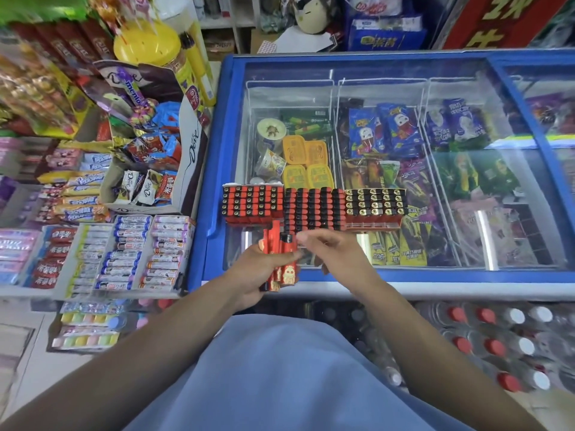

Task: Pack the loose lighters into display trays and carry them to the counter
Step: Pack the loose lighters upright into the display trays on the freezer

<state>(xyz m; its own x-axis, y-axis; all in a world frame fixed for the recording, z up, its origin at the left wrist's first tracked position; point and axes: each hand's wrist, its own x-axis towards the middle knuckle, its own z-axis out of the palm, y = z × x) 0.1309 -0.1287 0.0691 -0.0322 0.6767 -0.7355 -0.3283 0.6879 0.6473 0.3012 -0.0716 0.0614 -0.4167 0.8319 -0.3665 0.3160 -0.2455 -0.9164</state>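
Three display trays of lighters stand side by side on the glass lid of a blue freezer (pixel 214 169): a left tray (pixel 252 204) with red lighters, a middle tray (pixel 314 209) with red and black ones, and a right tray (pixel 376 204) with gold-topped black ones. My left hand (pixel 253 276) grips a bundle of several red loose lighters (pixel 279 261) just in front of the middle tray. My right hand (pixel 329 248) hovers beside the bundle with its fingers curled, its fingertips at the top of the bundle; whether it pinches a lighter is unclear.
Candy and gum boxes (pixel 130 244) fill a shelf left of the freezer, with a Dove box (pixel 186 169) against its edge. Ice creams lie under the glass. Bottled drinks with red and white caps (pixel 497 346) stand low at the right.
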